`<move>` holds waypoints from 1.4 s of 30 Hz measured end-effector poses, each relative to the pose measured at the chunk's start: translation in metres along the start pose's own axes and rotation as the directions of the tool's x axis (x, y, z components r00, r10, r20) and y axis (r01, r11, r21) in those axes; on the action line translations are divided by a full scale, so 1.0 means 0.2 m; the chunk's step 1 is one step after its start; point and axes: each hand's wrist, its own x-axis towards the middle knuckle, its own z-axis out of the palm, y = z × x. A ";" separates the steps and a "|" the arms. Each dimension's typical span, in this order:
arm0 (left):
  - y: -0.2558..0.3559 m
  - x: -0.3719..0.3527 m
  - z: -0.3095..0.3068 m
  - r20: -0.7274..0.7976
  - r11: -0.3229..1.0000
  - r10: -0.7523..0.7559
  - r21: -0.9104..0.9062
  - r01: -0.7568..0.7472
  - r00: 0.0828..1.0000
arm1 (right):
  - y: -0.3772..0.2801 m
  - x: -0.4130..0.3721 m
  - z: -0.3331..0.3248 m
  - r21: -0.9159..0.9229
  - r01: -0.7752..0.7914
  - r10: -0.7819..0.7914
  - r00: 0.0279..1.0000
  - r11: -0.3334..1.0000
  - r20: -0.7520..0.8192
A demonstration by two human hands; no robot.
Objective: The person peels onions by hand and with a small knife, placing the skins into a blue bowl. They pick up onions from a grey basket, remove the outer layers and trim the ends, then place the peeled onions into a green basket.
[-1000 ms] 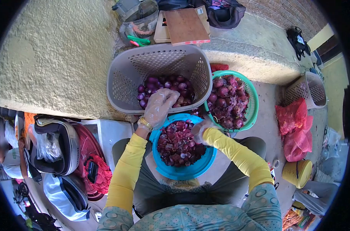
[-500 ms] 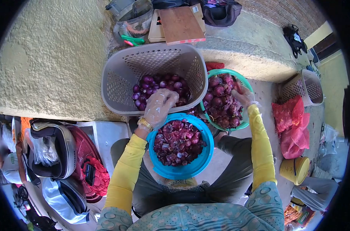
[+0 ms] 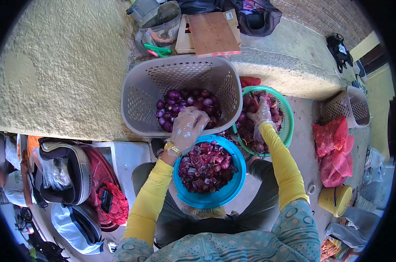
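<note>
So, onions are being worked through here, and the step in hand looks like one being picked from the round green plastic basket (image 3: pixel 288 118) on the right. The right grip (image 3: pixel 262 114), a hand in a thin clear plastic glove, is reached down in there among rough dark-red onions (image 3: pixel 259 146) with papery skins on. Its fingers are partly bent and not fully clenched, and they're touching the pile. Whether an onion is actually grasped can't be told, as the fingertips are lost in it. A slim red thing (image 3: pixel 254 99) shows just beside them, too small to be identified.

The left grip (image 3: pixel 189 128), gloved the same way, is held back-up over the near rim of the big grey perforated plastic basket (image 3: pixel 139 98). Its fingers are curled down and mostly hidden, so it can't be told if anything is held. Smooth, shiny purple onions (image 3: pixel 174 94) are heaped just beyond it.

Between the knees, a round blue plastic basin (image 3: pixel 206 203) is filled with loose reddish-purple onion skins (image 3: pixel 206 170) and bits.

As for the next move, probably a single onion needs to be closed on firmly, with the loose skins not dragged along.
</note>
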 end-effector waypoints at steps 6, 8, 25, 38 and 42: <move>0.00 -0.01 0.00 0.006 0.999 -0.025 0.045 0.024 1.000 | 0.14 0.05 0.08 -0.022 0.104 -0.106 0.991 0.994 -0.080; 0.00 -0.01 0.00 0.007 0.998 -0.045 0.047 0.045 0.999 | 0.15 0.05 0.08 -0.020 0.125 -0.126 0.986 0.992 -0.105; -0.02 -0.01 0.00 0.018 0.995 0.028 0.096 -0.030 0.999 | 0.10 0.07 -0.26 -0.024 -0.091 0.091 0.996 0.996 0.000; -0.01 -0.02 -0.01 0.037 0.992 0.024 0.124 -0.028 0.999 | 0.43 0.07 -0.39 0.121 -0.141 0.122 0.980 0.983 0.156; 0.00 -0.02 -0.01 0.039 0.990 0.028 0.134 -0.033 0.999 | 0.58 -0.12 -0.43 0.046 -0.242 0.223 0.941 0.969 0.254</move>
